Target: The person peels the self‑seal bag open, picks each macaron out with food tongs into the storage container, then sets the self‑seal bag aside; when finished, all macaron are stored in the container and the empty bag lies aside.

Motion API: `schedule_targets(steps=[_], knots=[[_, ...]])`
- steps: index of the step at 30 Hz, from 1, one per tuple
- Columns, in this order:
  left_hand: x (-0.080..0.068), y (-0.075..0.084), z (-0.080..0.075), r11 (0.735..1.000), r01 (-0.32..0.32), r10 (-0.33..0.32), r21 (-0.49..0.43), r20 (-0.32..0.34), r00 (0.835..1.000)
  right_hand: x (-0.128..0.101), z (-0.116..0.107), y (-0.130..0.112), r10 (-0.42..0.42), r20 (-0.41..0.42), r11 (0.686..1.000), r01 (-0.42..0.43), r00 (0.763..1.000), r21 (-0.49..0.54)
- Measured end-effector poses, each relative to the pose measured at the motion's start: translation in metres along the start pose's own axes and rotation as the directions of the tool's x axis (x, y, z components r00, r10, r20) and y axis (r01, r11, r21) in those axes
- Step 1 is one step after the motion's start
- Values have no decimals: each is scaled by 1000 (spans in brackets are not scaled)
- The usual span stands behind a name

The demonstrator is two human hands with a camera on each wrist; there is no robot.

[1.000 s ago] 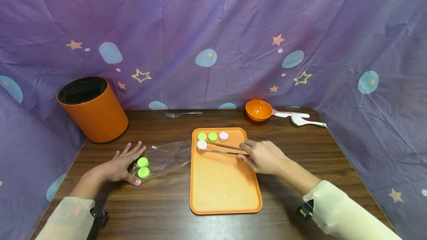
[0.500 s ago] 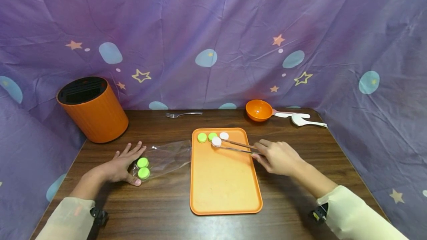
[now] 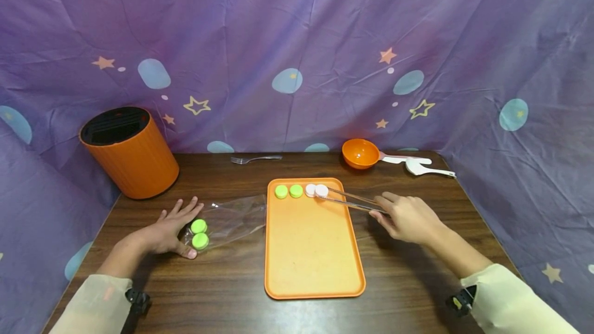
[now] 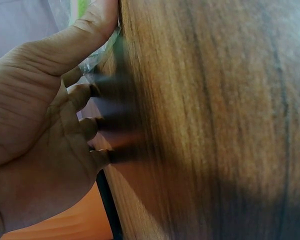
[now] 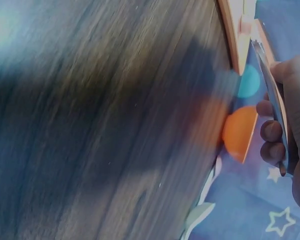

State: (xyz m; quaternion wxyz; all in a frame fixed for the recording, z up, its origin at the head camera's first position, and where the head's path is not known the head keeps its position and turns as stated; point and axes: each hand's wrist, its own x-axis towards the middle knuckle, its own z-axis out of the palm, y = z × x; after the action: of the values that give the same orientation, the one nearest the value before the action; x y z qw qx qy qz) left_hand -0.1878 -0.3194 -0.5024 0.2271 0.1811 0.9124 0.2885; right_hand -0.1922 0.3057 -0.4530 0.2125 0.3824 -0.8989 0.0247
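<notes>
The right hand (image 3: 408,218) grips tongs (image 3: 352,200) that have carried the white cap (image 3: 322,190) right — now fourth in the tray's (image 3: 315,256) far row — while the flat, relaxed left hand (image 3: 169,231) pins the bag (image 3: 232,218).

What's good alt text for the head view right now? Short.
A person's right hand holds metal tongs gripping a white cap at the end of a row of two green and one white cap on an orange tray. The left hand rests on a clear plastic bag holding two green caps on a wooden table.
</notes>
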Motion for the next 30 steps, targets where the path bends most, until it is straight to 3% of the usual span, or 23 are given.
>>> schedule_targets(steps=[8, 13, 18, 25, 30], knots=[[-7, 15, -3, 1000, -10, 11, -23, 14, 1000, -8, 4, 7, 32, 8, 999, -32, 999, -11], [-4, 6, -1, 999, -31, 31, -24, 7, 999, -9, 7, 10, 41, 19, 999, -41, 999, -13], [-1, -1, 1, 1000, -1, 1, 16, 1, 1000, -10, 10, 11, 40, 23, 999, -40, 999, -26], [-8, 26, -6, 999, 40, -40, -1, 25, 999, -9, 13, 10, 56, 46, 998, -54, 997, -35], [-3, 11, -3, 1000, 20, -20, -9, 10, 1000, -10, 15, 11, 67, 47, 997, -66, 997, -39]])
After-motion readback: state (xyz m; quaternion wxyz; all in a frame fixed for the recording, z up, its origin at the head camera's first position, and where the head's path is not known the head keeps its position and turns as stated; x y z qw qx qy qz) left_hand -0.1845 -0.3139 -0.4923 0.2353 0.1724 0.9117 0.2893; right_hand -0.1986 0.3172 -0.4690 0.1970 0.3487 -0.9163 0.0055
